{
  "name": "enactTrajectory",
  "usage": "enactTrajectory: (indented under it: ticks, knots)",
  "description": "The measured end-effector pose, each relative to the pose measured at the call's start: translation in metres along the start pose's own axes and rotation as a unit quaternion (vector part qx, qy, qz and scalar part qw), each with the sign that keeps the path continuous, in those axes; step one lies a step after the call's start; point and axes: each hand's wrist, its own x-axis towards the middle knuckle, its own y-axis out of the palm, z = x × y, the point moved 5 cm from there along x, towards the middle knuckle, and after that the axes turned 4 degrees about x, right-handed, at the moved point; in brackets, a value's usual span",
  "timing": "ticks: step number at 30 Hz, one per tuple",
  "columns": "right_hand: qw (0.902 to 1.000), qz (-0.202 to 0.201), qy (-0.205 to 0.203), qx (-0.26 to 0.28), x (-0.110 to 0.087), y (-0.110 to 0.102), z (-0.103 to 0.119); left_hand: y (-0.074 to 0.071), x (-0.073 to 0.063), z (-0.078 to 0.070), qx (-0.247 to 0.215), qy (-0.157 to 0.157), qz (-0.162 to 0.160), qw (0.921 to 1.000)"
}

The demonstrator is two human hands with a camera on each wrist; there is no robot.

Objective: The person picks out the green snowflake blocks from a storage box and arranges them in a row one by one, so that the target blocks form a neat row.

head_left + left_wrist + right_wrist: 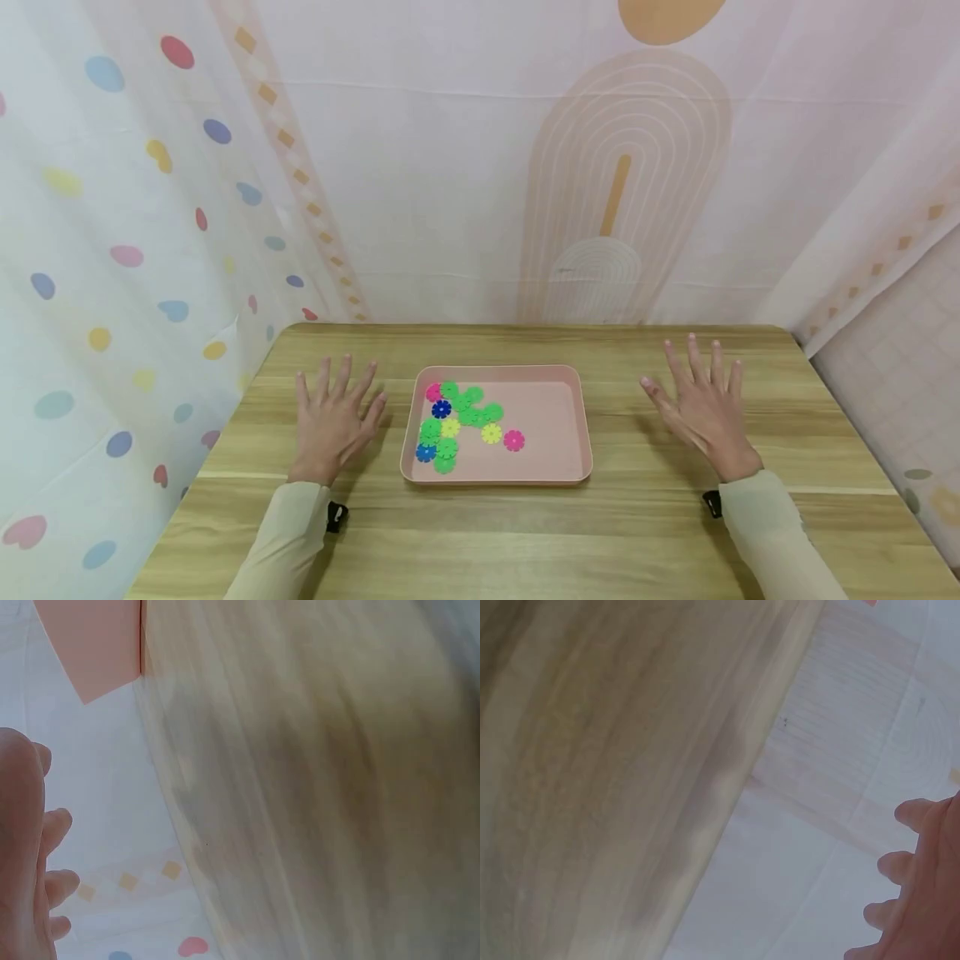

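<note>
A shallow pink tray lies on the wooden table between the two hands. Inside, mostly toward its left side, are several green notched plastic discs, along with yellow discs, blue discs and pink discs. Left of the tray, my left hand has its fingers spread and holds nothing. My right hand, off to the tray's right, is likewise spread and holds nothing. In the left wrist view the tray's outer wall shows at the top; the discs are hidden there.
The wood-grain table stretches out around the tray. A white patterned curtain hangs along its far edge and down the left side. Each wrist wears a black strap at the sleeve cuff.
</note>
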Motion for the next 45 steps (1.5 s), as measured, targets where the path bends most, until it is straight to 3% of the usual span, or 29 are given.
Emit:
enactTrajectory:
  ticks: [7, 14, 18, 25, 28, 31, 37, 41, 45]
  knots:
    - [0.9996, -0.002, -0.023, 0.019, 0.008, -0.002, 0.007, 0.000, 0.003, -0.007, -0.021, 0.014, -0.004, 0.9997]
    - [0.9942, -0.009, -0.063, 0.086, 0.022, -0.007, 0.022, 0.004, 0.013, -0.015, -0.105, 0.003, 0.013, 0.9944]
    - [0.9856, 0.016, -0.079, 0.148, 0.028, -0.003, 0.033, 0.009, 0.016, -0.020, -0.153, 0.000, 0.033, 0.9877]
    - [0.9564, 0.088, -0.096, 0.262, 0.035, 0.016, 0.065, 0.019, 0.021, -0.035, -0.235, 0.005, 0.090, 0.9679]
    - [0.9428, 0.123, -0.101, 0.293, 0.038, 0.024, 0.083, 0.024, 0.022, -0.040, -0.265, 0.004, 0.113, 0.9577]
    - [0.9299, 0.166, -0.100, 0.312, 0.042, 0.031, 0.100, 0.028, 0.023, -0.044, -0.276, 0.003, 0.131, 0.9523]
    - [0.9099, 0.257, -0.091, 0.313, 0.049, 0.046, 0.127, 0.035, 0.018, -0.049, -0.272, -0.007, 0.166, 0.9479]
    - [0.8972, 0.314, -0.082, 0.300, 0.053, 0.059, 0.143, 0.032, 0.015, -0.052, -0.270, 0.003, 0.167, 0.9483]
    - [0.8995, 0.331, -0.094, 0.269, 0.058, 0.069, 0.157, 0.031, 0.014, -0.056, -0.273, 0.016, 0.169, 0.9469]
